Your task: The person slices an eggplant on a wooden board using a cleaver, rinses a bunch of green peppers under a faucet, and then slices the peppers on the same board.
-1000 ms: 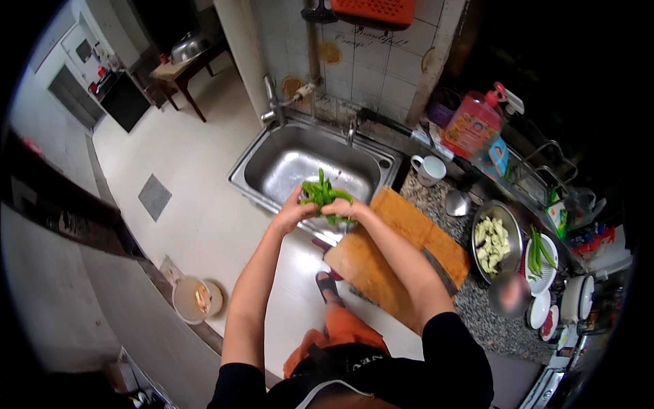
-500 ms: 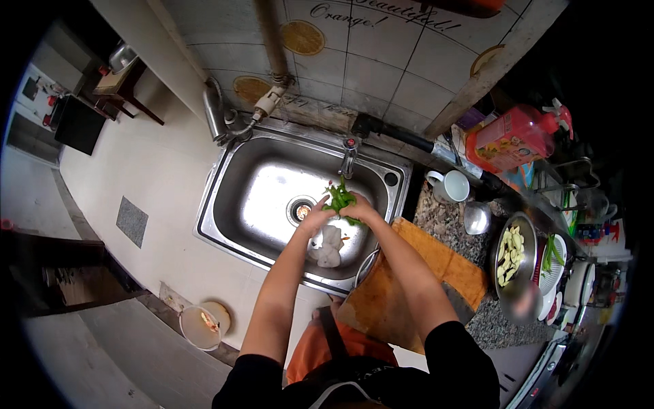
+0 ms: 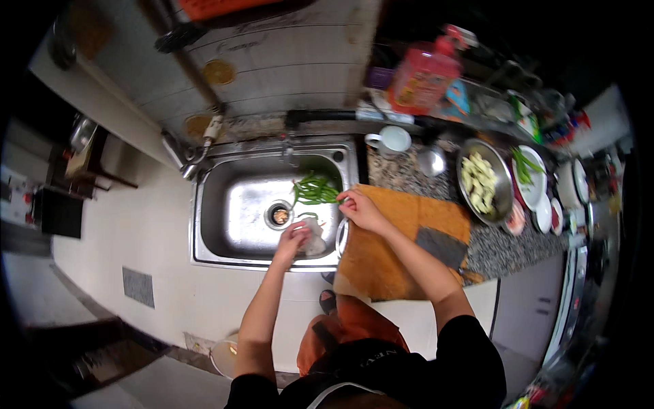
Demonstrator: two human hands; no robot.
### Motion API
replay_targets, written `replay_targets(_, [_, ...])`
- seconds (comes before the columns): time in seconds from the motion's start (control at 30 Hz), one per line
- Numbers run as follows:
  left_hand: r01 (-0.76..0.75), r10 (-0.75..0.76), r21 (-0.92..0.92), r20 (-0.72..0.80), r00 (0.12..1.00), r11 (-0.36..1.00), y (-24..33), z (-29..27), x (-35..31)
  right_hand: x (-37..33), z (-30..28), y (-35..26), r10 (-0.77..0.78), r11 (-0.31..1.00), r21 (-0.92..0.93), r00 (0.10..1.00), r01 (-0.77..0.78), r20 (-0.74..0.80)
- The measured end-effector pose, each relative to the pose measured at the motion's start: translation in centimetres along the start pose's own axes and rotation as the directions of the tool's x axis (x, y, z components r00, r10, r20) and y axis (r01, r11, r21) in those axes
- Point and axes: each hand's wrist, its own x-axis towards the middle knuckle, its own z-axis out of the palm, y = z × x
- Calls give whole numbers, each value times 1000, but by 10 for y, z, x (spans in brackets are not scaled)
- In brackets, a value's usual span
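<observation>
Stainless steel fills the middle of my view: a sink (image 3: 235, 198), with a loose heap of green peppers (image 3: 315, 189) lying toward its back right corner. A single pepper lies apart from the heap, nearer the sink's front edge, just right of the drain (image 3: 279, 215).

My left hand (image 3: 291, 240) is inside the sink near the front edge, fingers bent beside a crumpled whitish cloth or bag (image 3: 314, 240). They meet it in my view, but I cannot tell whether they grip it. My right hand (image 3: 360, 210) is over the sink's right edge, fingertips curled close together beside the heap; blur keeps me from telling whether a pepper is pinched between them.

Under my right wrist I have a wooden cutting board (image 3: 385, 255), its back left corner meeting the sink's right edge. A dark, flat blade (image 3: 441, 245) lies toward the board's right edge. On the speckled counter (image 3: 507, 252), a white mug (image 3: 395, 141) stands at the back left corner, with a metal ladle (image 3: 432, 161) right of it. Farther right I see a steel bowl (image 3: 503, 187) of pale cut pieces (image 3: 478, 181), and beside it a white dish (image 3: 535, 190) bearing more green peppers (image 3: 523, 167).
</observation>
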Motion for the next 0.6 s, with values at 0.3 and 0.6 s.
replay_targets(0.3, [-119, -21, -461, -288, 957, 880, -56, -4, -170, -250, -158, 17, 107, 987, -48, 852, -153, -513])
replay_targets(0.6, [-74, 7, -364, -183, 983, 929, -54, 124, -174, -370, -329, 127, 506, 850, 519, 404, -85, -762])
